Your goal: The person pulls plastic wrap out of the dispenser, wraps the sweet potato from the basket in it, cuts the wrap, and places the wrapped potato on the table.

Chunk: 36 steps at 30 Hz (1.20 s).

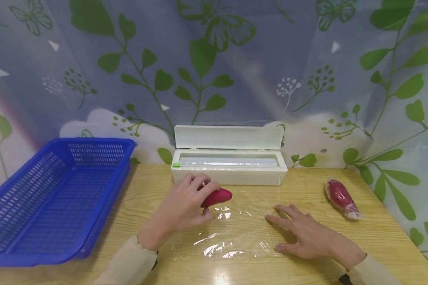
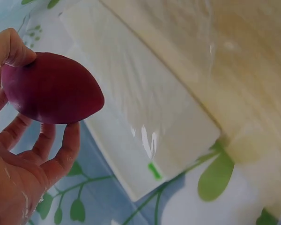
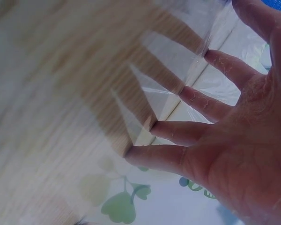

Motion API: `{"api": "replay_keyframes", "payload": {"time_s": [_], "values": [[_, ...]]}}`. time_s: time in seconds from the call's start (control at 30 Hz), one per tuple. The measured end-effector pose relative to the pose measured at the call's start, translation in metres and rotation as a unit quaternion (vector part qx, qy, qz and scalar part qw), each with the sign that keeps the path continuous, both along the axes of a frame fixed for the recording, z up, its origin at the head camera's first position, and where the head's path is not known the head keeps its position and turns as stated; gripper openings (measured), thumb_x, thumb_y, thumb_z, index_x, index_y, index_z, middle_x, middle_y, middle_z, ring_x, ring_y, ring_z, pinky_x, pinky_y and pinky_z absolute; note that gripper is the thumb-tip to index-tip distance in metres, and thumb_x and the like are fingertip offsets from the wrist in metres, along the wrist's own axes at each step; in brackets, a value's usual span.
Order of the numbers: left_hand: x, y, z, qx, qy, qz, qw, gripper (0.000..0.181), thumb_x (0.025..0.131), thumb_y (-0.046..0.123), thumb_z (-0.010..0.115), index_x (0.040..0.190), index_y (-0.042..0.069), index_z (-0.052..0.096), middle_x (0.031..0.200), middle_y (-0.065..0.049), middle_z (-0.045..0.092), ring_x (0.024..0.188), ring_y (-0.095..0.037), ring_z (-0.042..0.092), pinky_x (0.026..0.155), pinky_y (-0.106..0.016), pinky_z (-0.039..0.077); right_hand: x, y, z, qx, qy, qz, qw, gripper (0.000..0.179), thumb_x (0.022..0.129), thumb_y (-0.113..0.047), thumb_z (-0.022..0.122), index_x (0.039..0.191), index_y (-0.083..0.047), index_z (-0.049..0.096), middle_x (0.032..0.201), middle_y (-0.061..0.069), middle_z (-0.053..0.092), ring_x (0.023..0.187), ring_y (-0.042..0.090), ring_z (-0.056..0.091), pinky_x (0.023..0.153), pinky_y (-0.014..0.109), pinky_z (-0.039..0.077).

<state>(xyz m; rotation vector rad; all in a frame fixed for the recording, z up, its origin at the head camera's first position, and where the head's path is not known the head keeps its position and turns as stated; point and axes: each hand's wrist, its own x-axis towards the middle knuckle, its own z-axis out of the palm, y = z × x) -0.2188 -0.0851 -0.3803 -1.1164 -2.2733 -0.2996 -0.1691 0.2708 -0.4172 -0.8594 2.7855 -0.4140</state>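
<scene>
My left hand [image 1: 185,202] grips a red-purple sweet potato [image 1: 217,197] between thumb and fingers, its pointed end toward the right. In the left wrist view the sweet potato [image 2: 56,89] is bare and held off the table. Beneath it, a sheet of clear cling film [image 1: 221,241] lies wrinkled and shiny on the table. My right hand [image 1: 306,233] is spread at the film's right side. In the right wrist view its straight fingertips [image 3: 192,91] touch the film's surface. Behind the film stands a white cling film dispenser [image 1: 232,176], lid raised, roll inside.
A film-wrapped sweet potato [image 1: 342,198] lies at the right of the wooden table [image 1: 142,221]. On the left stands a blue plastic basket [image 1: 128,174] with nothing in it. A leaf-patterned cloth [image 1: 235,79] hangs behind the table.
</scene>
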Motion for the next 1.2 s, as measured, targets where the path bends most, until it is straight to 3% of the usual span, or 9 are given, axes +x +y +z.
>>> {"api": "replay_keyframes", "payload": {"time_s": [0.13, 0.4, 0.83, 1.2], "values": [[0.001, 0.009, -0.009, -0.011, -0.029, 0.004, 0.9995, 0.055, 0.066, 0.020, 0.074, 0.120, 0.021, 0.064, 0.109, -0.001, 0.064, 0.089, -0.021, 0.060, 0.074, -0.031, 0.055, 0.000, 0.001, -0.001, 0.001, 0.002, 0.000, 1.0000, 0.075, 0.091, -0.060, 0.067, 0.153, -0.022, 0.048, 0.155, 0.022, 0.042, 0.137, 0.064, 0.038, 0.089, 0.087, 0.038], [0.003, 0.023, -0.015, -0.052, -0.089, 0.033, 0.9941, 0.057, 0.069, 0.021, 0.075, 0.123, 0.025, 0.061, 0.110, 0.001, 0.062, 0.085, -0.018, 0.057, 0.067, -0.029, 0.054, 0.002, 0.001, -0.002, 0.001, -0.006, -0.006, 1.0000, 0.076, 0.090, -0.062, 0.067, 0.153, -0.024, 0.047, 0.156, 0.022, 0.040, 0.139, 0.063, 0.037, 0.091, 0.087, 0.037], [0.001, 0.043, -0.017, -0.083, -0.122, 0.053, 0.9876, 0.054, 0.072, 0.023, 0.071, 0.125, 0.027, 0.060, 0.111, 0.002, 0.063, 0.090, -0.019, 0.058, 0.068, -0.030, 0.054, 0.000, 0.001, -0.001, 0.003, 0.006, 0.002, 1.0000, 0.077, 0.089, -0.063, 0.067, 0.153, -0.022, 0.048, 0.154, 0.023, 0.042, 0.137, 0.062, 0.040, 0.088, 0.085, 0.040], [-0.002, 0.049, -0.022, -0.098, -0.166, 0.061, 0.9793, 0.054, 0.076, 0.022, 0.071, 0.128, 0.027, 0.062, 0.116, 0.002, 0.063, 0.098, -0.020, 0.060, 0.073, -0.033, 0.054, -0.005, 0.004, 0.005, -0.004, -0.035, 0.015, 0.9993, 0.079, 0.087, -0.060, 0.071, 0.154, -0.025, 0.046, 0.157, 0.025, 0.037, 0.140, 0.057, 0.039, 0.092, 0.085, 0.037]]}}
